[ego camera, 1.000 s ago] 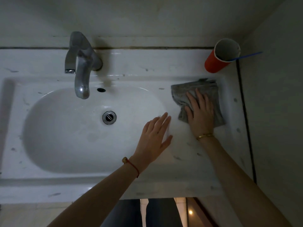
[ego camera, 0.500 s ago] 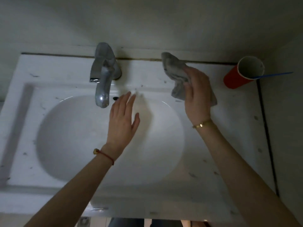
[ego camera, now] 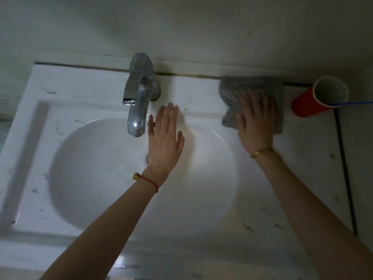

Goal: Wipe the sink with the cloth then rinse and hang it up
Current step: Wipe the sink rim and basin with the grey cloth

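Note:
A grey cloth (ego camera: 250, 85) lies spread on the back right ledge of the white sink (ego camera: 84, 225), against the wall. My right hand (ego camera: 255, 120) presses flat on the cloth, fingers spread, covering its near half. My left hand (ego camera: 164, 138) hovers open above the basin, palm down, fingers just right of the chrome tap (ego camera: 139, 96). The left hand hides most of the drain; only a sliver shows at its left edge.
A red paper cup (ego camera: 308, 102) with a blue stick in it stands at the back right corner, just right of the cloth. A wall runs along the back and another along the right side. The sink's rim carries dark specks.
My right hand lifted the cloth from the right rim, carried it up and back, and now presses it flat on the back ledge. My left hand moved from the basin's right side toward the tap.

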{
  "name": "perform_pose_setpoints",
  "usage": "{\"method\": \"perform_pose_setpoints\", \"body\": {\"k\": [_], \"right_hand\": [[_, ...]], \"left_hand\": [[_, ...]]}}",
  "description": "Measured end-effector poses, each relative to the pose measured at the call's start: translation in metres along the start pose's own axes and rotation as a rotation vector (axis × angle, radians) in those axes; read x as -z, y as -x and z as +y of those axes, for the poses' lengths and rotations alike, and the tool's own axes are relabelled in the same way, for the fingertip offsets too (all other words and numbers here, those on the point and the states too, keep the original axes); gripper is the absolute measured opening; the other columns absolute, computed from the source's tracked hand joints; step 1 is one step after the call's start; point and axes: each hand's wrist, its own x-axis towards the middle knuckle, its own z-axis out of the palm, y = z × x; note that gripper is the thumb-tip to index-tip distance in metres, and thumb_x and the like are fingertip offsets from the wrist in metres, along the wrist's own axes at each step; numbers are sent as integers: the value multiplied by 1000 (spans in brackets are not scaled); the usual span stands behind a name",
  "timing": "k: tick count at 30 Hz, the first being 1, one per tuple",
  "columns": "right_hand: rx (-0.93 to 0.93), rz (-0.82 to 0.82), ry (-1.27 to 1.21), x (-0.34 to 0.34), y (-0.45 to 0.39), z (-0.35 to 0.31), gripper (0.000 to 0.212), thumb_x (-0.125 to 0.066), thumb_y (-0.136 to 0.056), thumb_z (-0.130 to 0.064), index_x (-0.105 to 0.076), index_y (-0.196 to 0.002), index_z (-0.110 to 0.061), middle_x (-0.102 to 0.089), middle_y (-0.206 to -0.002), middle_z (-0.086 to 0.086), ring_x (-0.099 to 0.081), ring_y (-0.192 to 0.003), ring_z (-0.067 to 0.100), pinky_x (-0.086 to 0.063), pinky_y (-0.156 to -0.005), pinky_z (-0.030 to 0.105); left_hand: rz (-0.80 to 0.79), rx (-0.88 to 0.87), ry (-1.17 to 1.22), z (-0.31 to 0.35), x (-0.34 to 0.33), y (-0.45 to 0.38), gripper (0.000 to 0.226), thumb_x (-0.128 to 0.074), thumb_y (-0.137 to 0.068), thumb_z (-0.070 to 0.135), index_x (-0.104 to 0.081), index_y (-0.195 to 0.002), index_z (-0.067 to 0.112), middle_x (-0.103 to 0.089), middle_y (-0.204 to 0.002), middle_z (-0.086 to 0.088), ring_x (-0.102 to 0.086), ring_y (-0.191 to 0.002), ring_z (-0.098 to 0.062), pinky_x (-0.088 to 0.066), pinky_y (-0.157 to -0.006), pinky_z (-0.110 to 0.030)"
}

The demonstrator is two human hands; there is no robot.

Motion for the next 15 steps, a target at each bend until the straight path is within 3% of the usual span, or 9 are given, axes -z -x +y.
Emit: {"method": "perform_pose_setpoints", "body": {"k": [3,6,9,11,15], "right_hand": [[159,-53,-5,-8,-17,-31,53,-34,-98,-43,-26,-149,-33,-22,-159,0,-21,-143,37,-18,-113,53],[269,-64,35,-8,-15,-14,57,-40,-97,-46,-23,-150,-34,-23,-158,-1,-23,-142,33,-22,-114,49],[178,-68,62,-2,-8,11,60,-38,-95,-52,-24,-150,-32,-28,-156,5,-32,-136,37,-29,-110,50],[107,-60,57,-2,-10,-1,60,-39,-94,-52,-25,-149,-32,-28,-156,6,-31,-135,40,-27,-110,52],[250,-93,55,-16,-25,-69,66,-34,-92,-56,-18,-151,-32,-20,-159,4,-20,-142,41,-17,-114,55]], "left_hand": [[8,-2,-2,-4,-2,-2,68,-53,-93,15,-24,-155,10,-25,-162,-7,-19,-151,-24,-16,-123,-52],[14,8,6,-5,-3,-1,69,-54,-92,12,-24,-154,10,-26,-161,-7,-19,-151,-24,-16,-123,-52],[20,24,-2,-5,-2,-1,69,-54,-92,12,-24,-154,11,-26,-162,-7,-19,-151,-24,-12,-124,-48],[30,32,-8,-6,-1,-1,69,-54,-92,12,-24,-154,10,-25,-162,-7,-19,-151,-24,-8,-124,-43],[29,34,2,-7,-5,0,72,-55,-91,9,-22,-155,10,-22,-163,-7,-15,-152,-23,-10,-124,-47]]}}
